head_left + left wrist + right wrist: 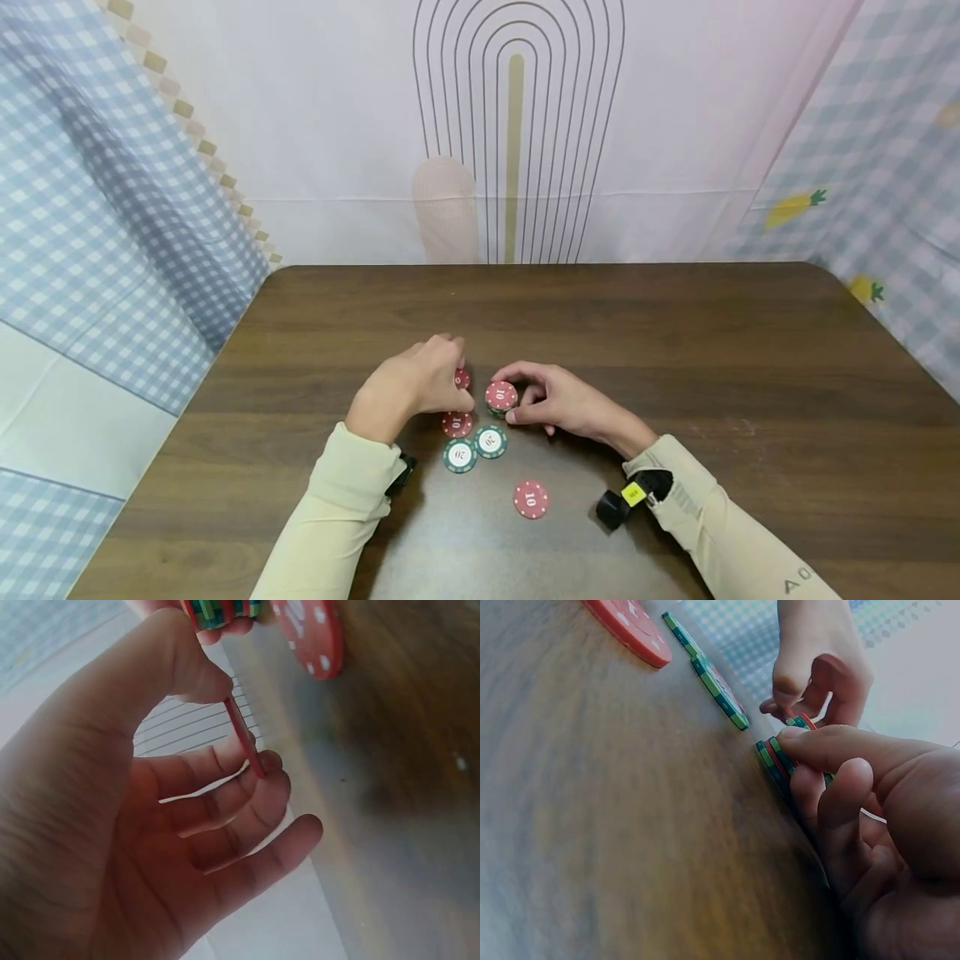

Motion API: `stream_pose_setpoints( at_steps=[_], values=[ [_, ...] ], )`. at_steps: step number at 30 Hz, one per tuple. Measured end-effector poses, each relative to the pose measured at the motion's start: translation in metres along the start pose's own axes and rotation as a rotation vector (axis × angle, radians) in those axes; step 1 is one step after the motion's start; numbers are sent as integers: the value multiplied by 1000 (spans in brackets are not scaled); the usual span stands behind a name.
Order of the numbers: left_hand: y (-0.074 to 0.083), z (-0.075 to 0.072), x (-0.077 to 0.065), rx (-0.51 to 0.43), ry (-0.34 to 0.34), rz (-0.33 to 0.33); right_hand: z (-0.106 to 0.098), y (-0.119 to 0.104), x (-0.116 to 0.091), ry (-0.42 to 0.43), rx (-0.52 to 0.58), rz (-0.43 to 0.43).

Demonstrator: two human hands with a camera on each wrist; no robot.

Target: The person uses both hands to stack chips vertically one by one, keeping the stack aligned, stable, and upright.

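Observation:
My left hand [420, 383] pinches a red poker chip [244, 739] between thumb and fingertips, edge-on in the left wrist view. To its right, my right hand [562, 402] holds a short stack of poker chips [500, 397] between thumb and fingers. A red chip marked 10 tops this stack, and green edges show below it, also in the right wrist view, where the thumb partly covers the stack [771, 759]. Under the left thumb lies another red chip [457, 425]. Two green chips marked 20, one left [460, 456] and one right [491, 442], lie just nearer me.
A single red chip [531, 499] lies closer to the front of the brown wooden table [675, 333]. Patterned cloth [330, 125] hangs behind the table, and checked cloth at both sides. A black wrist camera [613, 508] sticks out from the right wrist.

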State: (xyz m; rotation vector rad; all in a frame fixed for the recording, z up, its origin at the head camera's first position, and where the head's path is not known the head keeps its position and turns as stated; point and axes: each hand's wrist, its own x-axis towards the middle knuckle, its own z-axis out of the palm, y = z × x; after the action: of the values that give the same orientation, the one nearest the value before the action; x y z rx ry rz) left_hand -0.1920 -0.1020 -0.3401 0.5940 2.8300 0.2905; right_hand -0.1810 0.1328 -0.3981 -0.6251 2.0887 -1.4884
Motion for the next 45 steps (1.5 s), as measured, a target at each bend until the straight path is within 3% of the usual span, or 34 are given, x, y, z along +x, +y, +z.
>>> stream_pose_setpoints(
  at_steps=[11,18,24,36,40,45],
  values=[
    [16,-15,-4,125,209,238,-4,0,2,-5,11,0],
    [28,-18,-6,14,115,321,-4,2,2,1,2,-19],
    [36,-6,-4,32,92,358,-3,3,0,0,31,-21],
    [41,0,-5,112,66,318,-1,2,2,9,-2,-23],
    [42,-1,-7,102,26,291,-1,3,2,0,-1,-22],
    [42,0,-5,69,22,309,-1,2,1,9,6,-4]
  ],
)
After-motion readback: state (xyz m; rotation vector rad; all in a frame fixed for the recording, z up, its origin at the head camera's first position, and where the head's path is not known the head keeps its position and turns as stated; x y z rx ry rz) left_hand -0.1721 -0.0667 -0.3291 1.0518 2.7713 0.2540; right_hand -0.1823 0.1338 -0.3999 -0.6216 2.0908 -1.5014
